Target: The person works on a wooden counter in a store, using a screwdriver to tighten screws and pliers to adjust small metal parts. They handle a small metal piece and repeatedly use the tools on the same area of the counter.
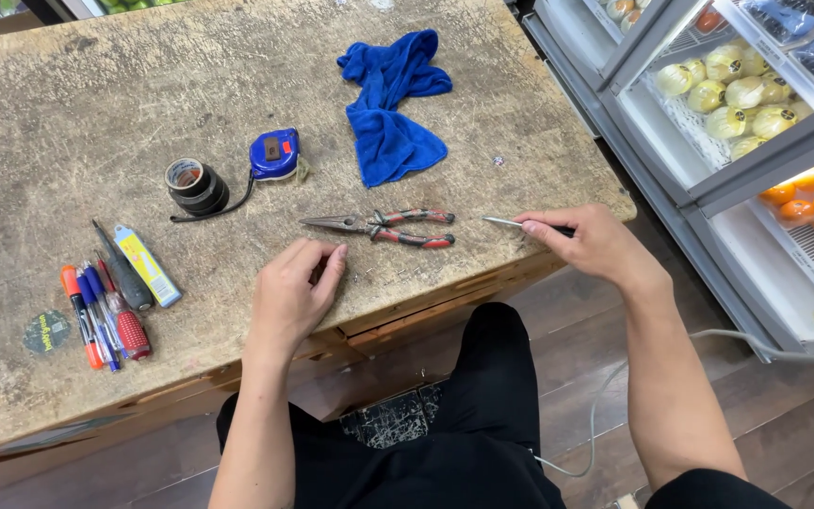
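Here the right hand (595, 243) pinches a thin metal tool (520, 224), maybe a small screwdriver, though it is too small to tell. Its shiny tip points left, toward the long-nose pliers (383, 227). The pliers lie flat on the counter (96, 123) between the two hands, long way left to right, thin nose pointing left and red handles toward the right hand. The left hand (294, 287) rests on the counter just below the nose, fingers curled loosely and holding nothing. The tool tip is near the handles, not touching.
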